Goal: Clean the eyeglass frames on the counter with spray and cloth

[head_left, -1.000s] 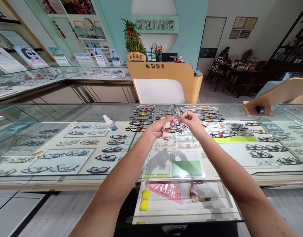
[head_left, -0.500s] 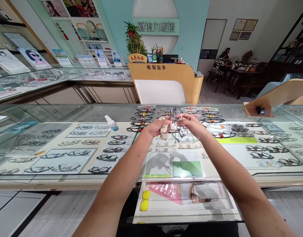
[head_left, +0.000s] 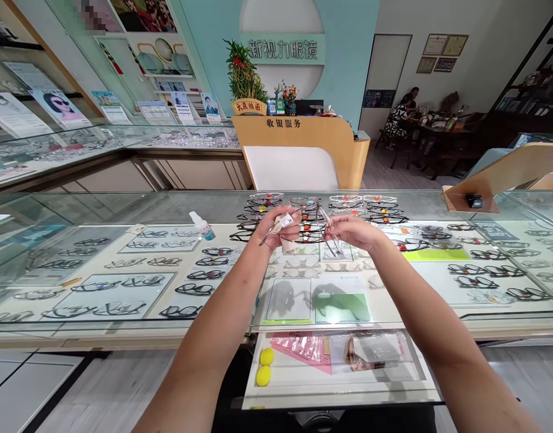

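Glasses (head_left: 322, 216) stand with their long axis steep, one temple (head_left: 265, 238) pointing back over the left hand (head_left: 278, 227); its fingers grip temple and cloth (head_left: 289, 246), the right hand's (head_left: 354, 232) the front.

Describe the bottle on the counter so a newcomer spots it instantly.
Start at the long glass display counter in the foreground. Look to the picture's left of the left hand. The bottle is white above, blue below: the only bottle among eyeglass frames.
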{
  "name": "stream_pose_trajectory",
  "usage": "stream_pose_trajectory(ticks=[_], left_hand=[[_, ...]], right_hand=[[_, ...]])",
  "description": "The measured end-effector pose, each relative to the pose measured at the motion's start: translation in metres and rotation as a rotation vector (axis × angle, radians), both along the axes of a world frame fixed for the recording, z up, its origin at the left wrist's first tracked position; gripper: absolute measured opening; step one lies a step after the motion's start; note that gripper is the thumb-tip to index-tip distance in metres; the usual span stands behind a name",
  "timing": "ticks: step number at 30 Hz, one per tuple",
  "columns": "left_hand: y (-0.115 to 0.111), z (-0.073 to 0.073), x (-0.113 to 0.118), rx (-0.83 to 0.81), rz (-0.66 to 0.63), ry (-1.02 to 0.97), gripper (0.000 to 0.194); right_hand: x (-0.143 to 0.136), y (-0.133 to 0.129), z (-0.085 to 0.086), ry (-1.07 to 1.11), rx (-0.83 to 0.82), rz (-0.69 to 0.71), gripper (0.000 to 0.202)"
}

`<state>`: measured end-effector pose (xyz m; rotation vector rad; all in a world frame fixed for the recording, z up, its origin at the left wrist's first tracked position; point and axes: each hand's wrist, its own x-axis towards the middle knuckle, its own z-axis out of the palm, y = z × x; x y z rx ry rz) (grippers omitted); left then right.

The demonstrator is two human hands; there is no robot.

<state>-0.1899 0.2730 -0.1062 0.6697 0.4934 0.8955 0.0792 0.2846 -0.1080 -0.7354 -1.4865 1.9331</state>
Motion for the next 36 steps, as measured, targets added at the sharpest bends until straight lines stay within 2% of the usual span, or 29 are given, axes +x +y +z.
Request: stream_pose_trajectory(ticks=[3,10,14,19,26,30,34,36], left_hand=[[0.000,0.003,0.004,-0.061,0.058,-0.074,0.030],[-0.002,0.006,0.013,-0.061,-0.031,0.056,0.024],[-0.006,0.005,0.021,-0.017,-0.065,0.103,0.019],[-0.010,0.002,0.028,0.027,-0.074,0.067,0.015],[-0.013,0.007,0.035,-0.045,0.069,0.004,0.018],[-0.016,0.013,0.034,-0.076,0.128,-0.062,0.015],[-0.017,0.016,0.033,-0.110,0.140,-0.157,0.020],[-0.016,0.015,0.035,-0.109,0.137,-0.136,0.018]], right_hand=[[0.000,0.001,-0.002,0.121,-0.047,-0.049,0.030],[0.003,0.004,-0.002,0.260,-0.020,-0.136,0.031],[0.003,0.003,-0.002,0.283,0.004,-0.137,0.030],[0.000,0.001,-0.003,0.287,0.008,-0.095,0.032],[-0.007,-0.005,-0.004,0.310,0.025,-0.040,0.032],[-0.006,-0.005,-0.002,0.392,0.045,-0.137,0.031],[-0.005,-0.001,-0.001,0.486,0.062,-0.281,0.029],[-0.006,0.001,-0.001,0.515,0.066,-0.334,0.030]])
